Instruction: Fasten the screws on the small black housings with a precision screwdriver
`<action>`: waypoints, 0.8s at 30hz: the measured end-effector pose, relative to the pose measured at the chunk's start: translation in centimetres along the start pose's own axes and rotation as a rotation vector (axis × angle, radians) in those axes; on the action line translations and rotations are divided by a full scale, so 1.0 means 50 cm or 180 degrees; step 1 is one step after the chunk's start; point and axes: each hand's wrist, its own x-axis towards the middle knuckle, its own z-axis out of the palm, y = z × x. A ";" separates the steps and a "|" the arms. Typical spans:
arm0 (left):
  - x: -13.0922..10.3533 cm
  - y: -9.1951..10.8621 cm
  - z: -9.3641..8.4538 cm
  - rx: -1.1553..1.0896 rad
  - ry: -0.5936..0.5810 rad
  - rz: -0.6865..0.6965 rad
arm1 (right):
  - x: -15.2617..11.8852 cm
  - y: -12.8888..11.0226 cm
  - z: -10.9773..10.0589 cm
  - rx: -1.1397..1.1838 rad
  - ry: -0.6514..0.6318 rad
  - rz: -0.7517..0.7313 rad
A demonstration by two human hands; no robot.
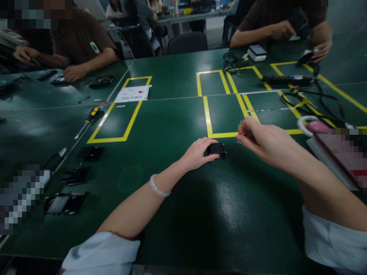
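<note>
Pale blue fabric sleeves (101, 254) sit pushed up. My left hand (196, 154) clasps a small black boxy part (218, 149), likely steadying it; rightward of that grip, my right hand (262, 139) pinches a thin, rod-like tool (236, 143).

Can't make out any actual words tbh. White sheet (133, 94) on the table (172, 118) has dark characters (129, 97), too blurry to read, plus a red mark (140, 92). White tag (93, 44) on a brown sleeve (82, 32) shows a green dot (95, 48).
</note>
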 end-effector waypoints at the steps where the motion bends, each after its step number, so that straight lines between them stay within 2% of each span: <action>1: 0.000 0.000 0.000 -0.0002 -0.0007 -0.0001 | 0.000 0.000 -0.001 -0.0031 -0.0016 -0.0004; 11: 0.000 0.001 -0.002 -0.0033 -0.0023 -0.0006 | -0.003 -0.011 -0.004 -0.0405 -0.0075 -0.0032; 17: 0.000 0.002 -0.003 -0.0022 -0.0031 -0.0032 | -0.005 -0.011 -0.001 -0.0134 -0.0052 -0.0278; 24: 0.000 0.001 0.000 0.0008 0.0005 -0.0012 | -0.004 -0.014 -0.003 -0.0170 -0.0055 -0.0212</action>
